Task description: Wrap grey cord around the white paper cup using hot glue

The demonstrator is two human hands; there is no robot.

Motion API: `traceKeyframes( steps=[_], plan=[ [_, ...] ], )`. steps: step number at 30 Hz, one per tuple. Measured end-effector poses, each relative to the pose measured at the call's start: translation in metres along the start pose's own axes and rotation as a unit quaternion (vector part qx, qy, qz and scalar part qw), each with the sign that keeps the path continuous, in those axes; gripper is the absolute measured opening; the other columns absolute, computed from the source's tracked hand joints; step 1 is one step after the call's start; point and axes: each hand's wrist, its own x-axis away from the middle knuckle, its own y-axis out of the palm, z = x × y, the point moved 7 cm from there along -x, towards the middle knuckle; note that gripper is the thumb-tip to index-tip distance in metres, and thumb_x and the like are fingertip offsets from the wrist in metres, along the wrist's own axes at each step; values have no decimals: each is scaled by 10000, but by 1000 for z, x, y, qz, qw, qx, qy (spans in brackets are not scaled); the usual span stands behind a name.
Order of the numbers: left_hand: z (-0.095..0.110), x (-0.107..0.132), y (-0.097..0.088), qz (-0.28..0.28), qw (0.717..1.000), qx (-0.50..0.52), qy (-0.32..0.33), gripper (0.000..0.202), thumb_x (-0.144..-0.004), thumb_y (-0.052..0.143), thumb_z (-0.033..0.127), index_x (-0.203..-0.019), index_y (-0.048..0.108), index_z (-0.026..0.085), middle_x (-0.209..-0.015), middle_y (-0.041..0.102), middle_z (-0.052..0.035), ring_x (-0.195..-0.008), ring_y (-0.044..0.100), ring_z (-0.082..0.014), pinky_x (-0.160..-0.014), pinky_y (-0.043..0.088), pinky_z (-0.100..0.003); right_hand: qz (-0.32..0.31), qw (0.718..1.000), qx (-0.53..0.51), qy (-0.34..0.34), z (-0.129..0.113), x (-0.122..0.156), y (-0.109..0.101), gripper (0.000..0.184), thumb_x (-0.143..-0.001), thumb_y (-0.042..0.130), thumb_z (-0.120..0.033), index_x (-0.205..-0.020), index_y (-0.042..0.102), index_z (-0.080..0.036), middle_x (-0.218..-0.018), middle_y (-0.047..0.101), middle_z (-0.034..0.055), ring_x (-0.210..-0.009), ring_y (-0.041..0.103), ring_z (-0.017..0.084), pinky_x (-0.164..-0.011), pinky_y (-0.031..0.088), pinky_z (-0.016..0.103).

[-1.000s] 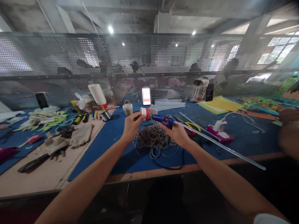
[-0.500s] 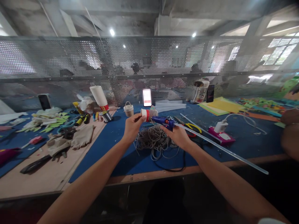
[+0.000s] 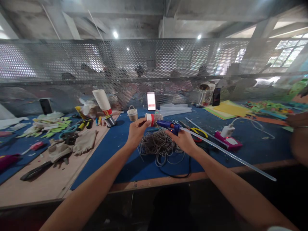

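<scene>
My left hand (image 3: 137, 131) grips a paper cup (image 3: 150, 119), white and red, tipped on its side with cord wound round part of it. My right hand (image 3: 184, 140) is wrapped round a blue glue gun (image 3: 168, 125), its nozzle at the cup's side; whether it touches I cannot tell. A long clear glue stick (image 3: 231, 149) juts from the gun's back toward the lower right. Beneath both hands lies a tangled heap of grey cord (image 3: 156, 142) on the blue mat (image 3: 108, 160). Beyond my left hand stands a small cord-covered basket (image 3: 132, 113) with a handle.
Left of me are stacked paper cups (image 3: 102, 100), work gloves (image 3: 85, 142) and scissors (image 3: 68, 131). A lit phone (image 3: 151, 101) stands ahead. To the right lie red-and-yellow pliers (image 3: 199, 133), a pink power strip (image 3: 228, 141) and coloured sheets (image 3: 223, 109). A perforated metal screen (image 3: 168, 61) closes the back.
Both hands stay nearly in place. The cup seems turned slightly, and the glue gun's nozzle sits a touch lower against it.
</scene>
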Motion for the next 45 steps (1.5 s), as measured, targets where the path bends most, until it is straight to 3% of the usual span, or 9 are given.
traceKeyframes(
  steps=[24, 45],
  plan=[
    [1, 2, 4, -22, 1000, 6, -10, 337, -801, 707, 406, -997, 770, 139, -937, 763, -62, -846, 652, -193, -815, 493, -304, 1, 1000, -1, 29, 0, -1, -5, 366, -942, 545, -518, -908, 712, -193, -637, 689, 38, -648, 664, 235, -621, 448, 291],
    [-4, 3, 6, -31, 999, -24, 17, 304, -826, 686, 371, -994, 778, 134, -927, 759, -62, -832, 648, -190, -788, 479, -280, 4, 997, -44, 58, 7, -3, -4, 356, -933, 546, -524, -863, 702, -212, -537, 637, 9, -587, 648, 227, -612, 460, 307]
  ],
)
